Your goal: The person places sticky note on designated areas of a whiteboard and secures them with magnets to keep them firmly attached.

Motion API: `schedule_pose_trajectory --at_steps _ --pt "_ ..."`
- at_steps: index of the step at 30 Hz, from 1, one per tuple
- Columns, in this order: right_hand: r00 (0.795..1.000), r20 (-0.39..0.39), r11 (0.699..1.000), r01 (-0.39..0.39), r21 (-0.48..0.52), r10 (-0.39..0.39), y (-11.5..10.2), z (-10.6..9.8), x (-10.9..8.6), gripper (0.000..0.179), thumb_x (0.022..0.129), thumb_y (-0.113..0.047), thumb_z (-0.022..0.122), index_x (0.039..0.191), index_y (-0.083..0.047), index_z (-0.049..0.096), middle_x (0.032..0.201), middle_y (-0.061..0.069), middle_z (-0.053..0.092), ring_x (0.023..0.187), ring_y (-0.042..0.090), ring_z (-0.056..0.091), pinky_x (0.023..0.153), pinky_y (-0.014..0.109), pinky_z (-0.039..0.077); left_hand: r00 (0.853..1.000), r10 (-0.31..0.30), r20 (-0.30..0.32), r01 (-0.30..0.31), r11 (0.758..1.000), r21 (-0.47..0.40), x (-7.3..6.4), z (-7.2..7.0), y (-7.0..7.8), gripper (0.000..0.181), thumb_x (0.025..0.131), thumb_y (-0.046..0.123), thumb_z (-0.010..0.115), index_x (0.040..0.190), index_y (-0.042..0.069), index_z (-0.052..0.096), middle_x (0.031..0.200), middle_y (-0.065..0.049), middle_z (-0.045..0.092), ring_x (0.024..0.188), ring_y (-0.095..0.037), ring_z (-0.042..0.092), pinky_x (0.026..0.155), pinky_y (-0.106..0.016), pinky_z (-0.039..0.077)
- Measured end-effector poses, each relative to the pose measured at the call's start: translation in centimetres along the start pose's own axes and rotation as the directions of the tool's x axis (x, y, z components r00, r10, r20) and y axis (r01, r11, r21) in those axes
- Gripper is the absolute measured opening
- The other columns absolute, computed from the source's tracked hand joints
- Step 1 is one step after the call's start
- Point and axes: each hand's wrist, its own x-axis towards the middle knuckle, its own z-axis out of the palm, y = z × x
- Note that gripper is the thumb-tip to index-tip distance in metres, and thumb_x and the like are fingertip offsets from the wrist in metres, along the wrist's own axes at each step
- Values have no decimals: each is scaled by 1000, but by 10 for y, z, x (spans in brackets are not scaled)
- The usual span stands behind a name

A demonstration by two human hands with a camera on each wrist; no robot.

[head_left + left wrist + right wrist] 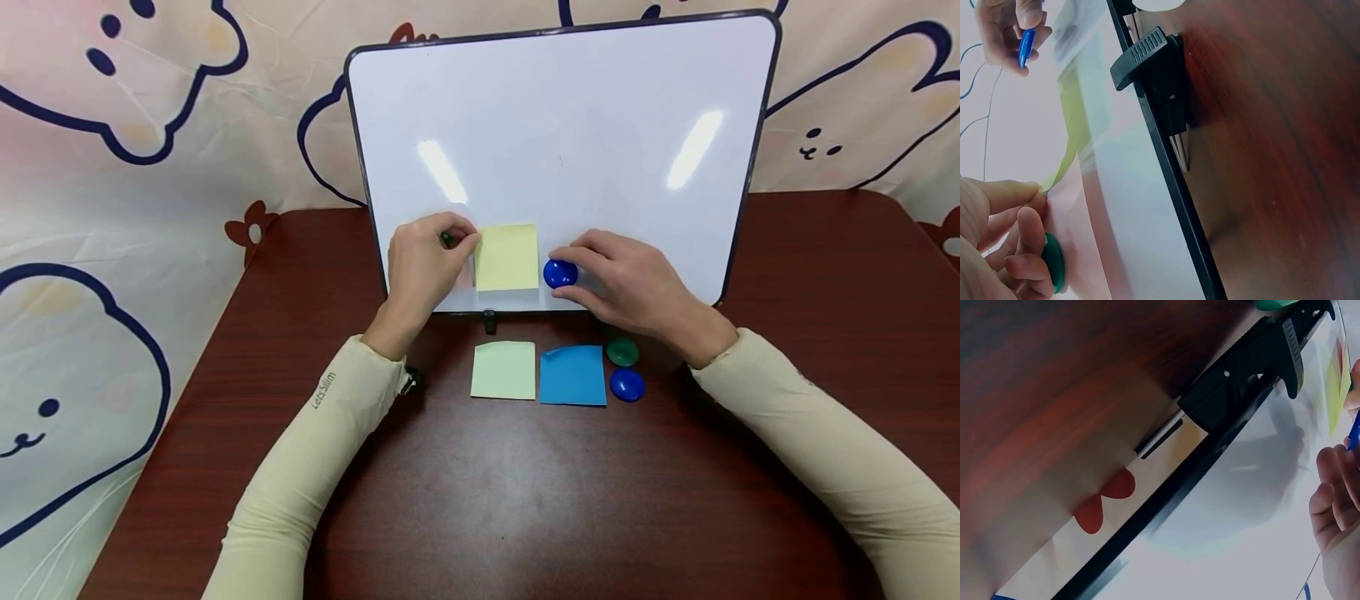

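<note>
Nearest on the table (487, 500), short of the whiteboard's bottom edge, lie a pale-green sticky note (503, 371) and a sky-blue sticky note (573, 377), side by side, with a spare blue magnet (627, 385) and a green magnet (622, 352) just right of them.

Farther off, above the bottom edge of the whiteboard (570, 117) and left of its middle, is the yellow sticky note (507, 257). It should be feather-light, limp and easily creased, so a light pinch at a corner seems best. The left hand (429, 254) pinches it near its upper left corner, thumb against fingertip. The right hand (622, 271) grips a round blue magnet (560, 273) between thumb and fingers, just beside the note's right edge. The magnet is probably hard, smooth and slightly slippery; its rim is the place to hold.

The note is plain, square and pale yellow, its sheet bowing in the left wrist view; the magnet is glossy, deep blue and domed. Behind the left fingers a pink note (1075, 231) lies against the board, with a dark-green magnet (1055, 262) on it.
</note>
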Motion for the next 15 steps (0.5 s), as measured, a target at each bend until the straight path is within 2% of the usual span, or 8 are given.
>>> schedule_pose_trajectory --at_steps 15 --pt "997 -68 999 -24 27 26 -2 6 9 50 82 -34 82 123 -9 68 107 11 66 90 22 64 77 39 59 1000 8 -5 -8 1000 7 0 0 0 15 91 22 73 95 9 78 87 -8 76 71 -20 64 66 -34 51"
